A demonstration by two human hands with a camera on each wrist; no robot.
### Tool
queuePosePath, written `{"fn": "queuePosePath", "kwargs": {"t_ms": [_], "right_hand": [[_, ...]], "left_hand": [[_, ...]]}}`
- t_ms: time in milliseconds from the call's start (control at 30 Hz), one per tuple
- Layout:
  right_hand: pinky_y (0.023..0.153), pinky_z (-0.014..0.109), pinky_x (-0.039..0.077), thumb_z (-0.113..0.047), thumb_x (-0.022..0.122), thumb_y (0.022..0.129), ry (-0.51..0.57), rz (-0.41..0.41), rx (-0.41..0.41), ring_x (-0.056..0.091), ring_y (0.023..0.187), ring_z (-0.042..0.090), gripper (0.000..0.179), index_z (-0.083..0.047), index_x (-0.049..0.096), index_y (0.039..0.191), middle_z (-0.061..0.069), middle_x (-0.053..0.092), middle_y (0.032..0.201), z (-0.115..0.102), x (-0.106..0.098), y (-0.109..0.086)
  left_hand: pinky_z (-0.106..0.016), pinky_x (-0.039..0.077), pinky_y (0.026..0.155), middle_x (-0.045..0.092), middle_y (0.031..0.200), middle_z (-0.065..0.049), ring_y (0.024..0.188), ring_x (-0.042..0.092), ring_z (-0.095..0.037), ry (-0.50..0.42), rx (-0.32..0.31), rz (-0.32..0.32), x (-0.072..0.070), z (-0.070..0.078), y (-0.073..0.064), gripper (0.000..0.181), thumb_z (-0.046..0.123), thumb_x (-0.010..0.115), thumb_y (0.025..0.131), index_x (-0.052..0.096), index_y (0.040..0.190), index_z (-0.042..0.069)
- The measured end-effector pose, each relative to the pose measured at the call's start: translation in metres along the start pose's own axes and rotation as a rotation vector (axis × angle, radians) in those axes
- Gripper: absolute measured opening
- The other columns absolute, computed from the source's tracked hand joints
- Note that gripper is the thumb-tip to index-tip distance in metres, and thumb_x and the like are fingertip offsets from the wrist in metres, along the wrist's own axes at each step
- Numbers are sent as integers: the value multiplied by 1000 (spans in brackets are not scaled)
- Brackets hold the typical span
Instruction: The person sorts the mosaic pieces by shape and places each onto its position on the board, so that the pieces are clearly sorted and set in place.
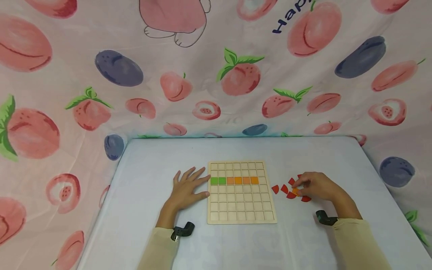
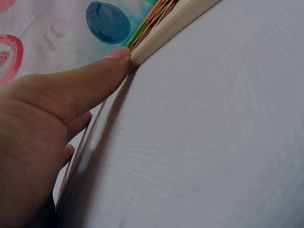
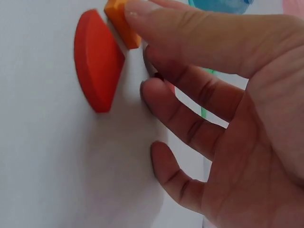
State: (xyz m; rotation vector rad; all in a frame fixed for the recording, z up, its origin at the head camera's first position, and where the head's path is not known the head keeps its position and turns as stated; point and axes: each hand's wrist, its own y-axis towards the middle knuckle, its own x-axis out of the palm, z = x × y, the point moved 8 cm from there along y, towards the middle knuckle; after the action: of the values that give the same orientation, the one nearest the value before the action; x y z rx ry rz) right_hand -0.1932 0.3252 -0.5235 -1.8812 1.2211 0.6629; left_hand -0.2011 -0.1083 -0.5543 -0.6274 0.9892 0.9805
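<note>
A wooden grid board (image 1: pixel 241 207) lies flat on the table, with a row of green tiles (image 1: pixel 218 181) and light and dark orange tiles (image 1: pixel 238 180) in its cells. The left hand (image 1: pixel 187 190), fingers spread, touches the board's left edge; its thumb (image 2: pixel 111 61) meets the wooden rim in the left wrist view. To the right of the board, the right hand (image 1: pixel 318 186) pinches an orange square tile (image 3: pixel 118 16) between thumb and index finger. Its other fingers are loosely bent. Close beside that tile lies a red wedge-shaped piece (image 3: pixel 97 61).
Several red wedge pieces (image 1: pixel 275 189) are scattered between the board and the right hand, some partly covered by its fingers. A white cloth covers the table (image 1: pixel 152 157). Behind it hangs a fruit-print curtain (image 1: pixel 202 60). Each wrist wears a small black camera (image 1: pixel 183 229).
</note>
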Motion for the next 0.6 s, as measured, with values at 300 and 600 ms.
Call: {"fn": "queuePosePath", "kwargs": {"t_ms": [300, 600], "right_hand": [[69, 30, 49, -15, 82, 84, -12, 24, -17, 53, 87, 20, 21, -19, 79, 105, -2, 65, 93, 4, 1, 2], [67, 29, 46, -20, 81, 85, -21, 74, -19, 53, 83, 19, 19, -16, 75, 103, -1, 60, 85, 3, -1, 5]], "left_hand": [[-68, -1, 121, 27, 169, 12, 159, 16, -27, 3, -1, 4, 1, -2, 0, 66, 67, 58, 93, 46, 153, 41], [-69, 0, 120, 29, 168, 11, 159, 18, -27, -2, 3, 17, 0, 0, 0, 66, 65, 60, 92, 48, 152, 40]]}}
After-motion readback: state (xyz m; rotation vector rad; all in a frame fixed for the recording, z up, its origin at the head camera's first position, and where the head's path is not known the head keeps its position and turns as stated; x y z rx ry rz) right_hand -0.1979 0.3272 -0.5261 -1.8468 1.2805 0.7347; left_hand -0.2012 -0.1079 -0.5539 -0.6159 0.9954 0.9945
